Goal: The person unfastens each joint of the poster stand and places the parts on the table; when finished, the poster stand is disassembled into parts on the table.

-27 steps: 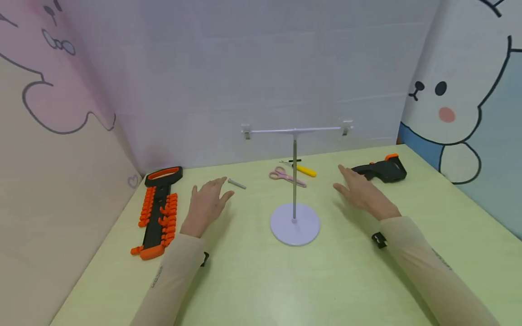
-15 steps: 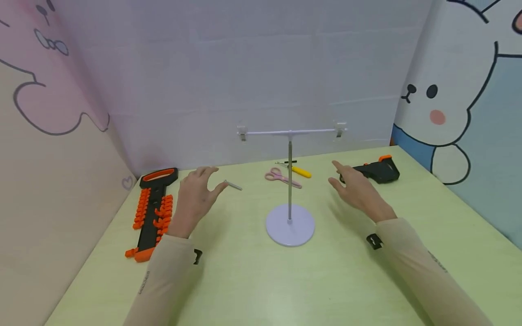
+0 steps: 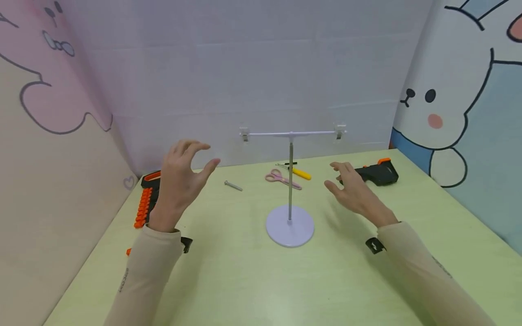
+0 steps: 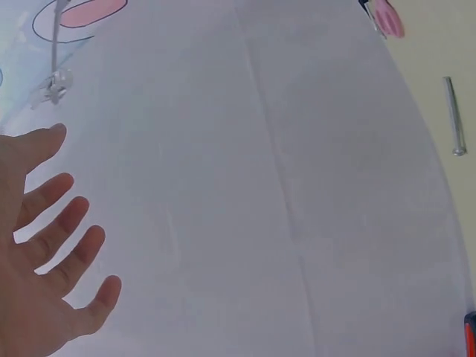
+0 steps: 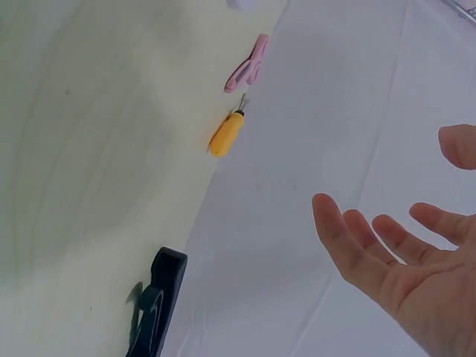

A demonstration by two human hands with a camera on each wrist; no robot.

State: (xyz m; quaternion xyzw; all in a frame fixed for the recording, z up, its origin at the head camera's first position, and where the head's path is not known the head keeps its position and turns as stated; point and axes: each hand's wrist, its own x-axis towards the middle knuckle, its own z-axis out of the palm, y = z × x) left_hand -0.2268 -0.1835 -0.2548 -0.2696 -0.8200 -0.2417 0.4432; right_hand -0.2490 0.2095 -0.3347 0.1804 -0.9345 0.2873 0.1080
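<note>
— So, at the far left lies the orange and black tool rack (image 3: 152, 199), with the left hand (image 3: 179, 181) raised over it, fingers spread, holding nothing.

— And the bolt (image 3: 233, 185)?

— Flat on the green table (image 3: 253, 280), just right of that hand (untouched). To lift it well, I'd say come down over its shank and pinch with fingertips, since it could roll.

— Further right?

— The white T-stand (image 3: 290, 222), pink scissors (image 3: 281, 179) and yellow screwdriver (image 3: 299, 172) behind it, then the right hand (image 3: 355, 192), relaxed and empty, just short of the black gun-shaped tool (image 3: 377, 172).
</note>
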